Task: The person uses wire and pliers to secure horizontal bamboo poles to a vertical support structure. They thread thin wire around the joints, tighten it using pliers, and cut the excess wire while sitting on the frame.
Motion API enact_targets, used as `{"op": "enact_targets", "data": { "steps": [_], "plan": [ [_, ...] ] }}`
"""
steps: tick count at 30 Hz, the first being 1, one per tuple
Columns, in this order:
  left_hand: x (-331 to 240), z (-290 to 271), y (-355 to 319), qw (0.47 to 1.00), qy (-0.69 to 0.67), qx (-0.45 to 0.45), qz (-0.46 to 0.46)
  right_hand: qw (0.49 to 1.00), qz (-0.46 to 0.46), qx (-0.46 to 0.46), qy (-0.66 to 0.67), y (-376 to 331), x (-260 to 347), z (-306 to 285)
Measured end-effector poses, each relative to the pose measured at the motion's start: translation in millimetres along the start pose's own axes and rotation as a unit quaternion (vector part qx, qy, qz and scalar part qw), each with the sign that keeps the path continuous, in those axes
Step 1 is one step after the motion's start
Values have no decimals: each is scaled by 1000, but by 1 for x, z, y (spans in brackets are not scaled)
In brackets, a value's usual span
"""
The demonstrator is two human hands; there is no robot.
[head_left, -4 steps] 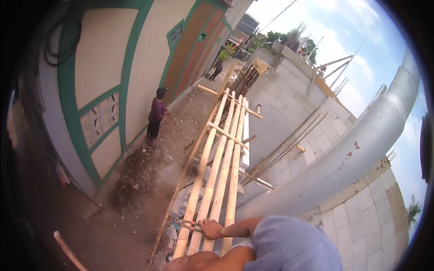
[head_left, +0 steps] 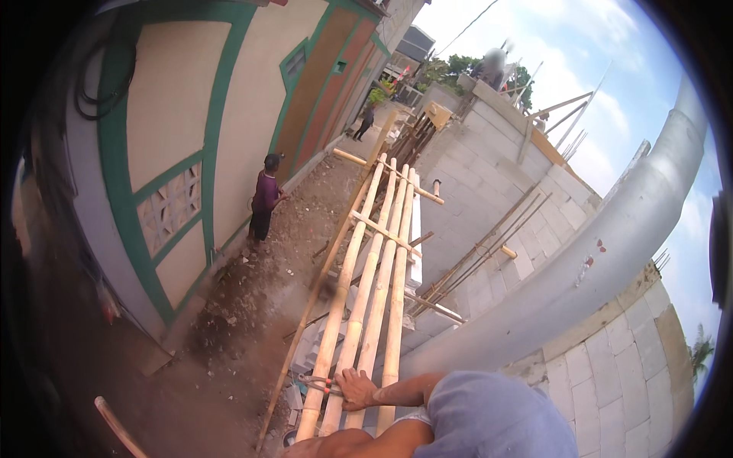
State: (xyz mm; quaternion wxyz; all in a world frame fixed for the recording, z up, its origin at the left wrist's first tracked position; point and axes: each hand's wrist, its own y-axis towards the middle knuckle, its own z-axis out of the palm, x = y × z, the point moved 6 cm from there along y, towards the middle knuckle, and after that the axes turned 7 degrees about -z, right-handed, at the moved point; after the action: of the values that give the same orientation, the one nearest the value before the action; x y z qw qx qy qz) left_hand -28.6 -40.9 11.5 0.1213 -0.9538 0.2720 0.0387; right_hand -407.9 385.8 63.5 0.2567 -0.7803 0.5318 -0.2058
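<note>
My right hand (head_left: 356, 390) rests palm down on bamboo poles (head_left: 369, 330) laid side by side, with its fingers spread. Close to its fingertips, metal pincers (head_left: 319, 384) with orange-red bands on the handles lie across the poles. The right forearm comes in from a grey-blue sleeve (head_left: 496, 408) at the lower right. Bare skin (head_left: 336, 445) shows low in the picture under that forearm; I cannot tell which part of my body it is. My left hand is not in view.
Bamboo crosspieces (head_left: 385, 233) lie under and across the poles. A large grey pipe (head_left: 565, 278) slants past on the right, before a block wall (head_left: 489, 164). Lower left, a person in purple (head_left: 266, 195) stands on rubble ground by a green-framed wall (head_left: 252, 99). Another person (head_left: 492, 69) is up on the wall.
The view has shifted slightly. My right hand stays on the poles beside the pincers, its fingers a little more spread. The person below has turned the head slightly.
</note>
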Motion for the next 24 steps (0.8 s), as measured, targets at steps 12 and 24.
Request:
{"op": "enact_targets", "data": {
  "steps": [12,24],
  "plan": [
    [10,25,27,999,-26,-30,12,993,-47,-99,53,57,12,15],
    [-7,-4,26,999,30,44,-12,987,-14,-160,22,88,21,-4]
  ]
}}
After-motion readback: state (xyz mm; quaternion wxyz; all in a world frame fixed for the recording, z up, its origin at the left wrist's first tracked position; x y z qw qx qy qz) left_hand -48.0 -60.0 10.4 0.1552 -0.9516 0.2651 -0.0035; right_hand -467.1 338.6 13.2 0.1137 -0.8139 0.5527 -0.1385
